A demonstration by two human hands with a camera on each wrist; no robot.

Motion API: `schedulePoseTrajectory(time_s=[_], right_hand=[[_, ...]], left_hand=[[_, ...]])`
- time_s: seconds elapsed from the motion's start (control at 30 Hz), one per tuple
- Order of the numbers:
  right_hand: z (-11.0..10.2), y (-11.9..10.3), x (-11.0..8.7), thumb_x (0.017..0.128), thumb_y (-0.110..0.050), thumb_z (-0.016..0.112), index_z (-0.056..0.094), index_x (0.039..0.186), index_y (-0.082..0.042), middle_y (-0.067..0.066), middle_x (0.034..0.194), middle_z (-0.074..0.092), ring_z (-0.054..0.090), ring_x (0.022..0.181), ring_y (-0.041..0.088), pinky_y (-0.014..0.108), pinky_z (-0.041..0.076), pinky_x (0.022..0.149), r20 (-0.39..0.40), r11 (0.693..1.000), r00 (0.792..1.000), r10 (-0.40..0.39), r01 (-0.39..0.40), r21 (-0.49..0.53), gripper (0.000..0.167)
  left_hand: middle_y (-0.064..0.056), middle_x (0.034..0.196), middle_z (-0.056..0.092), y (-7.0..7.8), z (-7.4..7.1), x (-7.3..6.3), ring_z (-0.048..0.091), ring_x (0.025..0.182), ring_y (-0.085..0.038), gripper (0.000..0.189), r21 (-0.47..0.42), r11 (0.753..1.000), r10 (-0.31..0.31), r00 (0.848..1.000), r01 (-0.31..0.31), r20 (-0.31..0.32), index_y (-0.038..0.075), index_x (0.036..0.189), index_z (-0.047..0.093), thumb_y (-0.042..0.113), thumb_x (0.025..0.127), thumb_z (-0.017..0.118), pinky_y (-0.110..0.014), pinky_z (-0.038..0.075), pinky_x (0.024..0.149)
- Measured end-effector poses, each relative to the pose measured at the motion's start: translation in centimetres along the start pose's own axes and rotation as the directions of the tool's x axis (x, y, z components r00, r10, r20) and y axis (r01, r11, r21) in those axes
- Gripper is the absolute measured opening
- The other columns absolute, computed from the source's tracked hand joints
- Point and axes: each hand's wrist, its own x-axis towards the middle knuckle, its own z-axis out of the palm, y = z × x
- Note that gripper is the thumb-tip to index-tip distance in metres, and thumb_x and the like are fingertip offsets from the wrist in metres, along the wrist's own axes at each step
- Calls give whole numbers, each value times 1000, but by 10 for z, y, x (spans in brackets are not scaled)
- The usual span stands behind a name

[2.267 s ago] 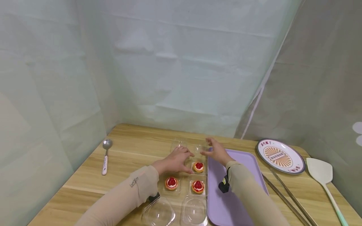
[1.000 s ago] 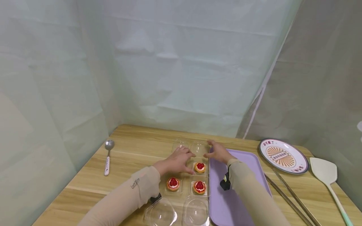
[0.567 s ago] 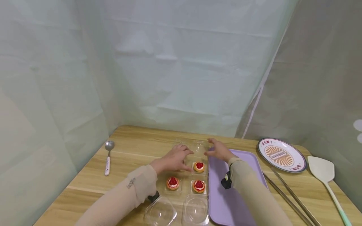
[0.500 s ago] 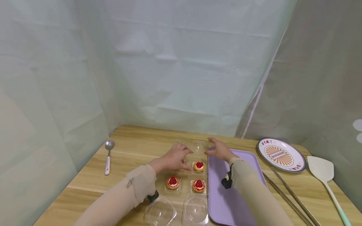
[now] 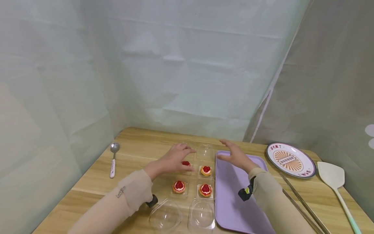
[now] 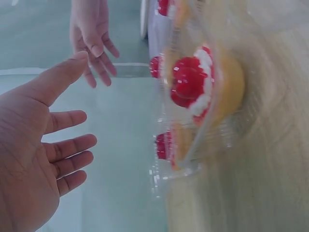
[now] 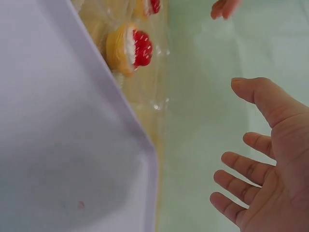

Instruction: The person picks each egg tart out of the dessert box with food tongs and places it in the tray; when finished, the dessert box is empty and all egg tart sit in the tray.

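Observation:
My left hand (image 5: 173,158) hovers with spread, relaxed fingers over the back left tart (image 5: 185,163), which it partly hides. Above the back end of the purple tray (image 5: 230,208), my right hand (image 5: 236,156) is raised, fingers apart and holding nothing. Small tarts with red fruit and white cream sit in clear plastic boxes: a back right tart (image 5: 205,170), a front right tart (image 5: 205,190) and a front left tart (image 5: 179,187). In the left wrist view one tart (image 6: 190,84) appears close up behind clear plastic, apart from the palm.
Clear lids (image 5: 202,214) lie at the front, beside another domed lid (image 5: 165,215). A spoon (image 5: 114,159) lies at the left. To the right are a patterned plate (image 5: 290,160), metal tongs (image 5: 305,204) and a white spatula (image 5: 331,175). Cloth walls (image 5: 181,81) stand behind the table.
Both hands have lifted and drawn apart, the left leftward and the right rightward over the tray. The back left tart now shows beneath the left hand. The tarts stay in place.

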Motion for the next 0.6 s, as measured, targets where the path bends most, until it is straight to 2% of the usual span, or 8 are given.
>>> schedulePoseTrajectory(time_s=[0.37, 0.6], right_hand=[[-23, -24, -38, 87, -35, 69, 35, 147, -5, 19, 150, 39, 36, 138, 42, 60, 33, 110, -10, 997, 999, -33, 32, -71, 75], [-28, -28, -60, 86, -30, 71, 40, 144, -4, 20, 145, 46, 42, 134, 41, 59, 36, 107, -48, 985, 993, -107, 100, -139, 71]], left_hand=[[-15, 138, 51, 8, -16, -24, 42, 133, -36, 71, 27, 999, 29, 999, -28, -32, 12, 138, 51, 44, 79, 75, -56, 28, 114], [-13, 132, 55, 11, -16, -39, 48, 125, -32, 66, 45, 994, 107, 990, -103, -97, 9, 133, 55, 40, 78, 76, -53, 34, 109]])
